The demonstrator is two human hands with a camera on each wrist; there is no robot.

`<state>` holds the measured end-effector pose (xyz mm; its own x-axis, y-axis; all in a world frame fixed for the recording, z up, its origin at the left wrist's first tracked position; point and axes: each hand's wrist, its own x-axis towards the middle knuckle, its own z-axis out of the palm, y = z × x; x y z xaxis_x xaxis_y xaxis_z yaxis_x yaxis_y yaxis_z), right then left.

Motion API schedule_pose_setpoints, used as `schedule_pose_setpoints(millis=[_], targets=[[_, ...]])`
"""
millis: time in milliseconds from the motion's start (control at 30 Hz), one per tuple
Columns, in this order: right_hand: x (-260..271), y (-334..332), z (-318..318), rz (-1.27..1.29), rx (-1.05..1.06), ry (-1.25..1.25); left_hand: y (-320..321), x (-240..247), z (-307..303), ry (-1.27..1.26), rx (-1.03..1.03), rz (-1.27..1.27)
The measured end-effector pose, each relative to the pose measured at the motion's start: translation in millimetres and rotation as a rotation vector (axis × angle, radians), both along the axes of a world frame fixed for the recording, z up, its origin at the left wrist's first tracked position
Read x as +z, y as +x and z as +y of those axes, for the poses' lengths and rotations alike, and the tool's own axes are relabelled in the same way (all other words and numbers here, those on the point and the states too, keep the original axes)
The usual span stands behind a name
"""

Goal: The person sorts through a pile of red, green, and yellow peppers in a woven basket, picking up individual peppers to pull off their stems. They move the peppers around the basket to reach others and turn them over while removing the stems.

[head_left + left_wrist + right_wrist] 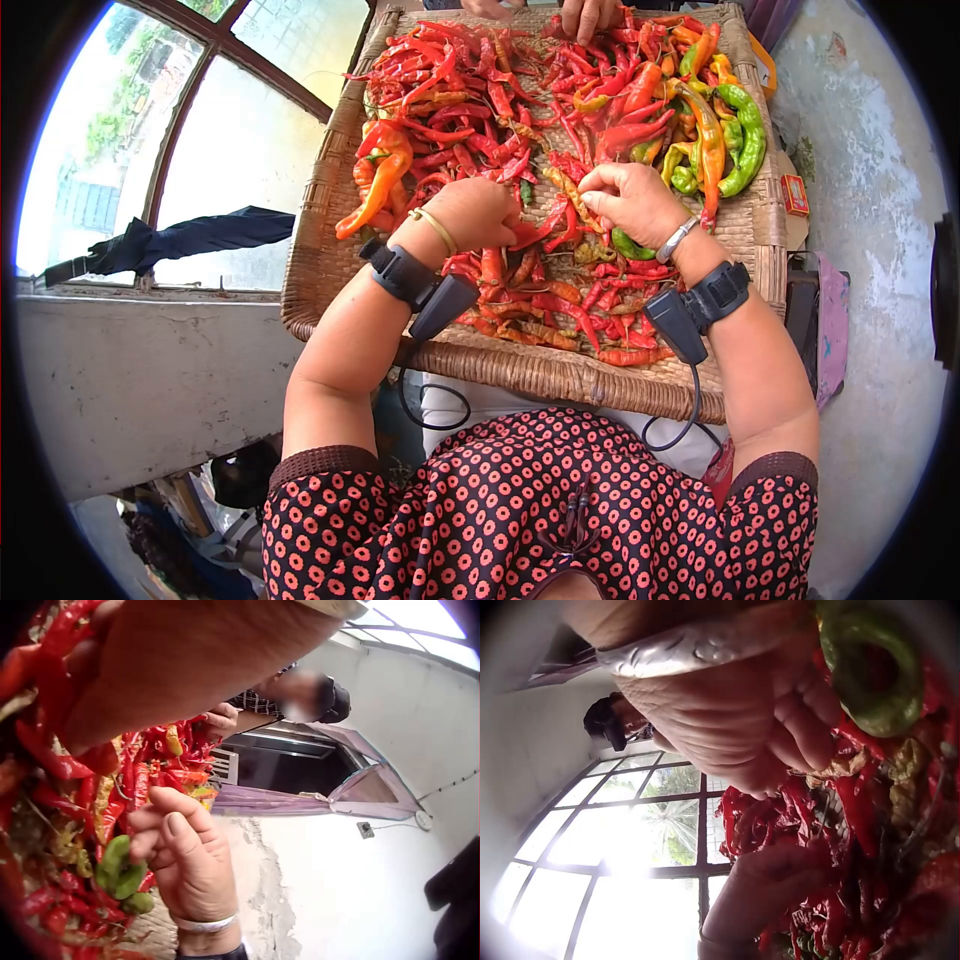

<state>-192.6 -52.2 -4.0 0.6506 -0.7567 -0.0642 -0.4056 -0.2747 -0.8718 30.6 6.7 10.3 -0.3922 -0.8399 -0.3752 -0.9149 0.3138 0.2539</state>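
Observation:
My left hand (468, 212) is over the middle of a heap of peppers, its fingers curled round a red chili pepper (538, 232) that sticks out by the fingertips. To its right hovers my right hand (640, 205), thumb and fingers loosely bent, with nothing visible between them in the left wrist view. A wrinkled yellowish pepper (567, 188) lies right by those fingertips. Below the right palm is a green pepper (630, 246), seen curled like a ring in the right wrist view. Loose red peppers (560, 300) lie in front of both hands.
The peppers lie on a large woven tray (560, 372) with a thick rim. Larger green peppers (742, 140) are at its right, an orange one (385, 175) at its left. Another person's hands (588, 15) are at the far edge. A window (230, 130) stands left.

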Motion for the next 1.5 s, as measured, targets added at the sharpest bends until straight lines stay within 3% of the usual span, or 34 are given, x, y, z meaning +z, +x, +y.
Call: schedule_pose_setpoints(millis=[33,100,133,233,300,367,433,467,533,600,733,800,1067,1167,1233,1267,1300,1400,1500], targets=[[1,2,3,0.000,0.000,0.001,0,0,-1,0.001,0.000,0.000],[4,6,10,-0.096,0.063,-0.003,-1,3,-2,-0.098,0.048,0.320],[9,8,13,-0.111,0.073,0.017,-3,7,-2,-0.098,0.049,0.320],[13,13,17,-0.111,0.078,0.125,-12,18,0,-0.046,0.074,0.507],[10,13,18,-0.118,0.084,0.061,-16,20,2,0.062,0.048,0.624],[8,13,18,-0.126,0.089,-0.003,-18,21,2,0.120,0.091,0.643],[9,14,16,-0.157,0.146,0.225,-18,25,3,0.179,0.134,0.660],[13,13,17,-0.157,0.147,0.226,-18,28,4,0.253,0.197,0.708],[31,13,21,-0.140,0.044,0.421,-16,28,3,0.327,0.262,0.756],[25,13,20,-0.174,0.015,0.430,-11,23,0,0.302,0.126,0.742],[19,9,13,-0.225,-0.050,0.465,-5,27,-1,0.350,0.086,0.586],[17,8,9,-0.248,-0.068,0.497,1,28,-3,0.359,0.248,0.711],[28,3,2,-0.503,-0.214,0.531,8,38,-4,0.353,0.342,0.839],[29,3,0,-0.601,-0.247,0.523,8,31,-10,0.162,0.429,0.930],[28,1,-1,-0.518,-0.345,0.385,10,23,-15,-0.175,0.656,1.129],[28,1,-1,-0.493,-0.366,0.353,28,2,-24,-0.408,0.503,0.871],[26,0,-2,-0.494,-0.366,0.352,33,5,-21,-0.408,0.502,0.871],[25,-1,-2,-0.369,-0.269,0.434,37,11,-12,-0.028,0.182,0.224],[20,2,2,-0.263,-0.144,0.368,35,4,-9,0.061,0.021,0.160]])
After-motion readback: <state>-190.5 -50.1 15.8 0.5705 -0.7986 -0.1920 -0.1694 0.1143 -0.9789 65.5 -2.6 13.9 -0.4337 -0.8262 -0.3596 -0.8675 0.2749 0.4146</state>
